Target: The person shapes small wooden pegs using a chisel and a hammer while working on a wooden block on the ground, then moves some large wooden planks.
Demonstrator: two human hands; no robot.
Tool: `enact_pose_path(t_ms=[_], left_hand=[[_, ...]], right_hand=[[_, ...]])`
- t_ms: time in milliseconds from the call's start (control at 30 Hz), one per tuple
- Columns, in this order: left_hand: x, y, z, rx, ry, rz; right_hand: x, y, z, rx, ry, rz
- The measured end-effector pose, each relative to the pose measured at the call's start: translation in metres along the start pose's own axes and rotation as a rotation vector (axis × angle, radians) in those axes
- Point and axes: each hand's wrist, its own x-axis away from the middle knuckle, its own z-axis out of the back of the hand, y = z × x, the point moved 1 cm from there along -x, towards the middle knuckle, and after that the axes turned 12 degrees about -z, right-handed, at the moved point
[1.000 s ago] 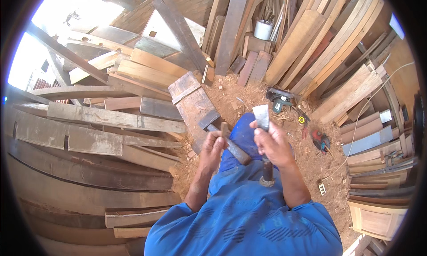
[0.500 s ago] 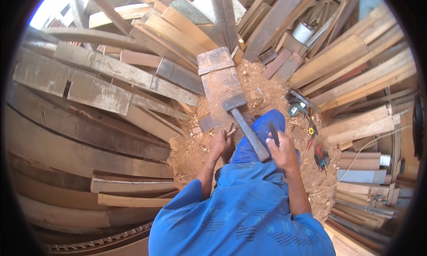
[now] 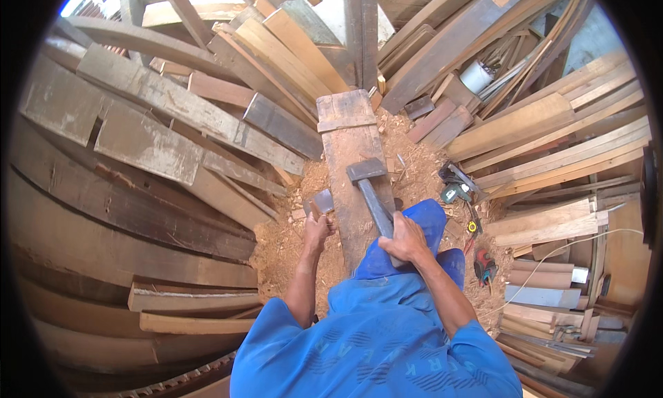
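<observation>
My right hand (image 3: 406, 238) is closed round the handle of a mallet (image 3: 376, 201) with a dark, blocky head and a long grey handle. The mallet's head lies over the long plank bench (image 3: 356, 144) in front of me; whether it touches the wood is unclear. My left hand (image 3: 319, 231) is closed beside the bench's left edge. A narrow brownish piece appears to stick up from its fingers, too small to name. Just beyond that hand, a flat greyish piece of wood (image 3: 322, 200) lies by the bench among shavings.
Wood shavings (image 3: 286, 260) cover the floor. To the right lie a green power tool (image 3: 454, 191), a yellow tape measure (image 3: 472, 226) and a red-and-black tool (image 3: 485, 265). Stacked boards (image 3: 148, 146) lean in from the left, and more timber (image 3: 518, 128) from the right. A cable (image 3: 545, 270) loops at right.
My right hand no longer shows the dark strip and now grips the mallet, which lay across my lap. My left hand has moved left, off the bench. The view has shifted slightly.
</observation>
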Motion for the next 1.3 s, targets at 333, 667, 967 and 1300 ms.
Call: enact_pose_path(t_ms=[333,667,967,1300], left_hand=[[-0.047,0.013,-0.015,-0.003,0.108,-0.219],[-0.045,-0.087,0.047,-0.063,0.143,0.194],[-0.067,-0.124,0.065,-1.053,-0.088,0.321],[-0.206,-0.174,0.029,-1.363,-0.140,-0.191]], right_hand=[[-0.081,-0.018,-0.019,-0.250,-0.102,0.138],[-0.163,-0.007,-0.011,-0.067,0.013,0.016],[-0.252,-0.054,0.029,0.022,0.079,0.104],[-0.321,-0.033,0.010,-0.299,0.132,0.158]])
